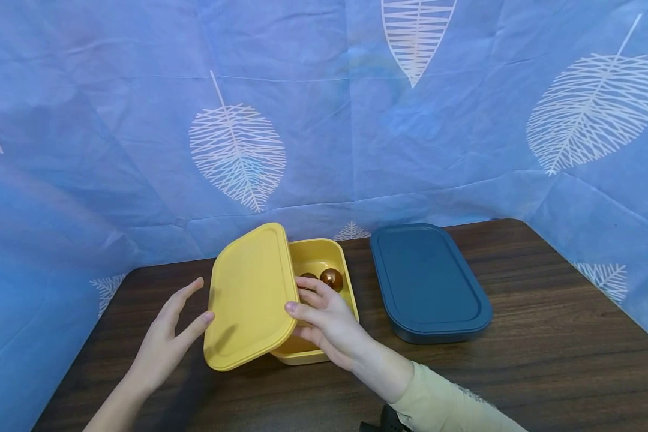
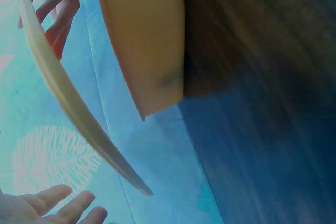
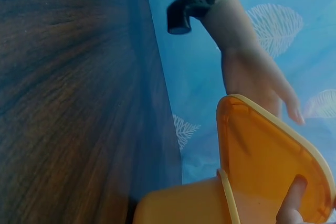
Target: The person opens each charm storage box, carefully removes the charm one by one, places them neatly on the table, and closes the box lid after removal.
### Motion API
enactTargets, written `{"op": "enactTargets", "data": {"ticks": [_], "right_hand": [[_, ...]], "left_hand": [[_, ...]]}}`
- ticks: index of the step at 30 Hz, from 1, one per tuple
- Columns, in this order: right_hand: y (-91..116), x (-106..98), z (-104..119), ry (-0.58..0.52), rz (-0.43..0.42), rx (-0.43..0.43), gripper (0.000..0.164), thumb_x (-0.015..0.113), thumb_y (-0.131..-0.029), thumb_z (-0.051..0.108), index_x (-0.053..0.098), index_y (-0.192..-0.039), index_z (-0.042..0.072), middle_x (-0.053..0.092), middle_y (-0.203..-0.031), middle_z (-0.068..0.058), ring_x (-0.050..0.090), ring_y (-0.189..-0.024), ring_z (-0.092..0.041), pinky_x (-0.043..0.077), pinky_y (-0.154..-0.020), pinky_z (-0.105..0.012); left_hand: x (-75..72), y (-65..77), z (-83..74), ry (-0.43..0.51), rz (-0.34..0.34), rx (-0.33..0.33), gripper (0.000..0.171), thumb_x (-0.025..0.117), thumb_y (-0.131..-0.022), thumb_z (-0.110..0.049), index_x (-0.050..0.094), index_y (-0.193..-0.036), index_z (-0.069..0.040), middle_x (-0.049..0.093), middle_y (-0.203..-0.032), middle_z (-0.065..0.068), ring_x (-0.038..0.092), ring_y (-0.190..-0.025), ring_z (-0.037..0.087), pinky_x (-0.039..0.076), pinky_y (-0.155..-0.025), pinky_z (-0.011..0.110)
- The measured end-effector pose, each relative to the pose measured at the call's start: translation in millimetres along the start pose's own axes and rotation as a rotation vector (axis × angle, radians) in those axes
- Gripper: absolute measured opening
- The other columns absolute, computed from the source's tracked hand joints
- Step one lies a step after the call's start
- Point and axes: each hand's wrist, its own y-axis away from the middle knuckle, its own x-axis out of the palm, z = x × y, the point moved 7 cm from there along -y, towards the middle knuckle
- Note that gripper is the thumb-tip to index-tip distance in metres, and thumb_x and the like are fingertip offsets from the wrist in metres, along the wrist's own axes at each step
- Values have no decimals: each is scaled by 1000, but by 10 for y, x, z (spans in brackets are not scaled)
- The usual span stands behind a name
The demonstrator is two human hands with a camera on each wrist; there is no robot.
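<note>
A yellow lid (image 1: 251,294) is tilted, raised on its right side, over the left part of a yellow lunch box (image 1: 317,247). Brown shiny balls (image 1: 332,279) lie inside the box, one partly hidden by my fingers. My right hand (image 1: 332,324) pinches the lid's right edge, thumb on top and fingers beneath; the right wrist view shows a finger against the lid's underside (image 3: 262,156). To the left of the lid, my left hand (image 1: 164,339) has its fingers extended and spread. The left wrist view shows a gap between this hand (image 2: 63,211) and the lid's edge (image 2: 86,121).
A dark blue lidded box (image 1: 431,279) stands to the right of the yellow one on the dark wooden table (image 1: 561,354). Behind the table hangs a blue cloth (image 1: 324,138) with white leaf prints. A black strap device (image 1: 389,420) shows near my right sleeve.
</note>
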Motion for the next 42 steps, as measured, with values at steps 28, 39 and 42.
{"op": "enactTargets", "data": {"ticks": [28,39,42], "right_hand": [[-136,398,-195,68,13,-1,49,65,-83,9,44,-127,7,49,-124,-13,60,-93,-22,51,-75,-32],[-183,625,-314,57,54,6,44,65,-83,7,47,-123,5,51,-119,-14,60,-91,-21,51,-76,-34],[-194,657,-342,57,58,11,43,65,-83,7,48,-122,6,52,-117,-13,60,-89,-18,51,-76,-33]], "left_hand": [[-180,-401,-13,215,-54,-15,49,54,-91,-33,45,-134,-13,53,-117,16,59,-96,22,49,-79,21],[-231,-479,-11,303,-33,-48,56,53,-91,-34,37,-139,-11,47,-120,16,59,-97,14,50,-80,23],[-244,-495,-16,318,-34,-43,55,53,-91,-32,36,-140,-12,44,-123,16,59,-98,13,49,-80,21]]}}
